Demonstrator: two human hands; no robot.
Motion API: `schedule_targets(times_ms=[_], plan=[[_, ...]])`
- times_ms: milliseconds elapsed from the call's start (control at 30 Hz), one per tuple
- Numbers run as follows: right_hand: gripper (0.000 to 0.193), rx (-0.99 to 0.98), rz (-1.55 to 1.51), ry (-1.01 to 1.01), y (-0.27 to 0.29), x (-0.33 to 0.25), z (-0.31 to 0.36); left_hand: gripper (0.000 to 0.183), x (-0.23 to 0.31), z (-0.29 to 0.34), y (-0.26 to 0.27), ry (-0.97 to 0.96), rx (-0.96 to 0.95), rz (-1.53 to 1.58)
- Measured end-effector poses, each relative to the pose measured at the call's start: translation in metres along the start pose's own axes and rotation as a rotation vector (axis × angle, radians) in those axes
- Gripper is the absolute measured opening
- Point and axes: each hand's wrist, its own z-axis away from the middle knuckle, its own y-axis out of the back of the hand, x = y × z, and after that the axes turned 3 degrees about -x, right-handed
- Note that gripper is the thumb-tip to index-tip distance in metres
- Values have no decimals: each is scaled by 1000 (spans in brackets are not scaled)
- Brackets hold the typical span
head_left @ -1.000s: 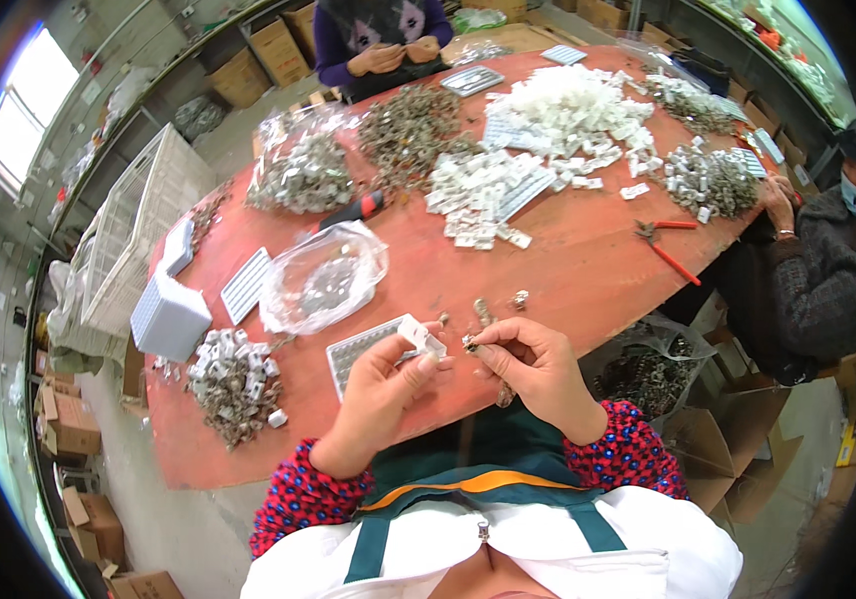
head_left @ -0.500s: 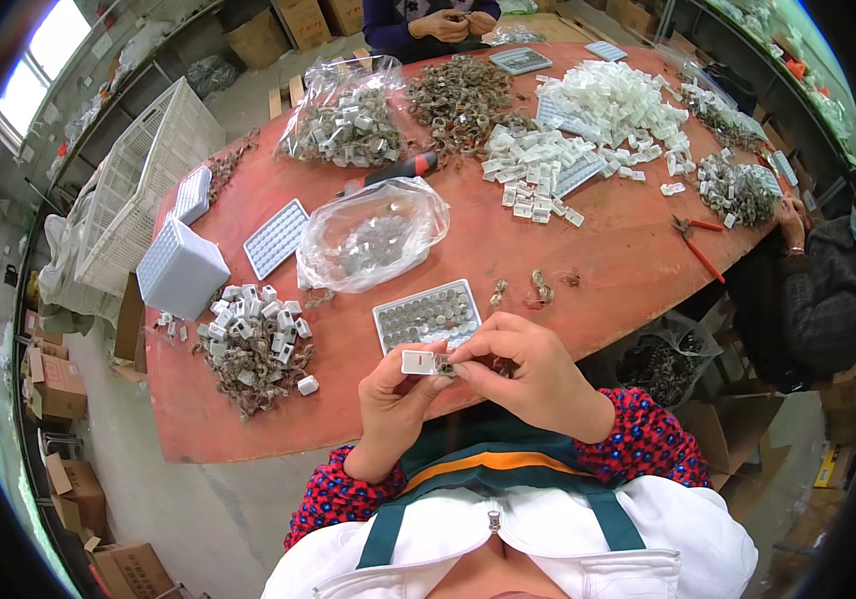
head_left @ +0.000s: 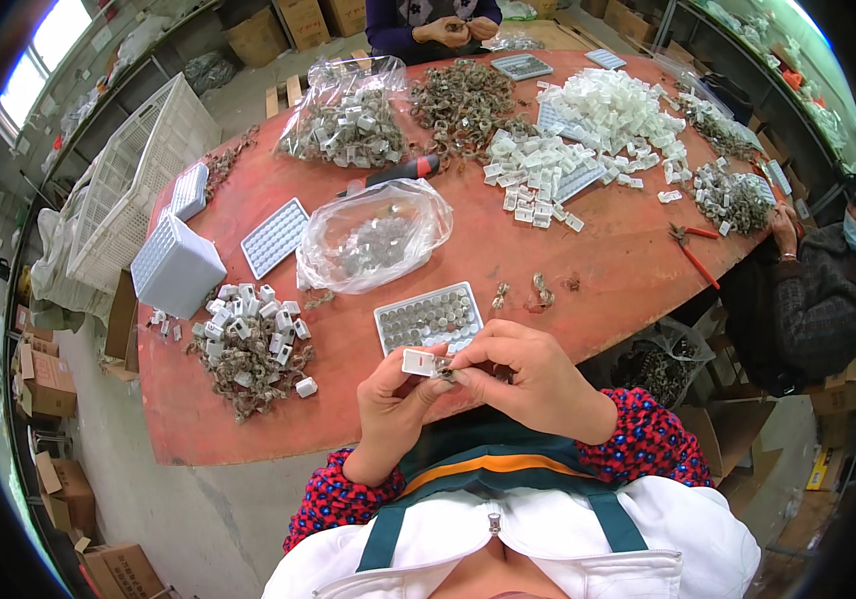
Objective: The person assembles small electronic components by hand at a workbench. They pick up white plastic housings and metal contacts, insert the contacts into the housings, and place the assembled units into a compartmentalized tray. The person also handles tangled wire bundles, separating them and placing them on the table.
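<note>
A small white plastic case [head_left: 418, 362] is held between the thumb and fingers of my left hand [head_left: 390, 407], just over the table's near edge. My right hand [head_left: 533, 377] pinches at the right end of the case, where a small dark part shows. The fingertips hide most of that part, so its kind is unclear. Right behind my hands lies a pale tray [head_left: 381, 330] filled with round metal discs [head_left: 430, 319]. To the left, a heap of white cases with brown wires [head_left: 258, 354] rests on the red table [head_left: 348, 419].
A clear bag [head_left: 418, 260] and a red-black tool [head_left: 403, 172] lie mid-table. Stacked trays [head_left: 178, 270] stand left. White housings [head_left: 613, 110] pile up far right, near red-handled pliers [head_left: 693, 255]. Co-workers' hands [head_left: 456, 30] work at the far side and right edge [head_left: 786, 235].
The white case has tilted slightly in my fingers. Both hands stay in nearly the same place, and the whole view has shifted a little.
</note>
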Motion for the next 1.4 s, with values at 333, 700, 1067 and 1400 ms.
schedule_targets(times_ms=[333,700,1067,1400], plan=[[13,-65,-12,20,8,2,-4,29,0,-3,2,-54,-43,-21],[28,-38,99,158,-7,13,1,34,4,1,-2,-9,54,5],[12,27,-10,5,-11,13,3,35,14,2,-7,-46,156,-214],[13,22,-147,-66,-10,18,6,35,15,0,-6,-124,101,-401]])
